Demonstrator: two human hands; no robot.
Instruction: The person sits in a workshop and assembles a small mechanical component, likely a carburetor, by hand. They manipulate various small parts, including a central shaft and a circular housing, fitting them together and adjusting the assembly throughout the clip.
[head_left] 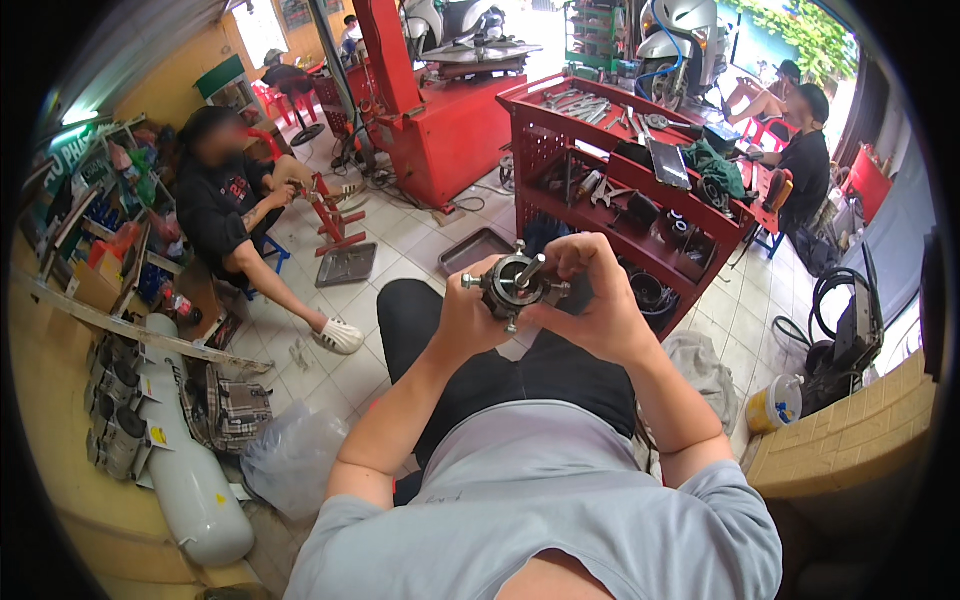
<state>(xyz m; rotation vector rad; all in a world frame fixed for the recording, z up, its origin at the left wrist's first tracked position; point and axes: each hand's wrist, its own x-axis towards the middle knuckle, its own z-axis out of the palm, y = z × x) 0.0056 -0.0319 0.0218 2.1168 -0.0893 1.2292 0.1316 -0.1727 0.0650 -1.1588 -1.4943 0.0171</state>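
Above my lap I hold a round, dark metal fixture point(503, 292) with bolts sticking out around its rim. A bright metal rod point(530, 271) stands tilted in its middle. My left hand point(470, 318) is wrapped round the fixture's left and lower side. At the opposite side, my right hand point(600, 305) curls its fingers and thumb about a bolt point(558, 290) that juts from the rim. The exact contact of those fingertips is partly hidden.
A red tool cart point(625, 205) with wrenches stands ahead right. Two metal trays point(347, 264) point(476, 250) lie on the tiled floor. One person point(225, 190) sits at left near a red stand; another point(805, 150) sits at far right. A grey cylinder point(195, 470) lies at left.
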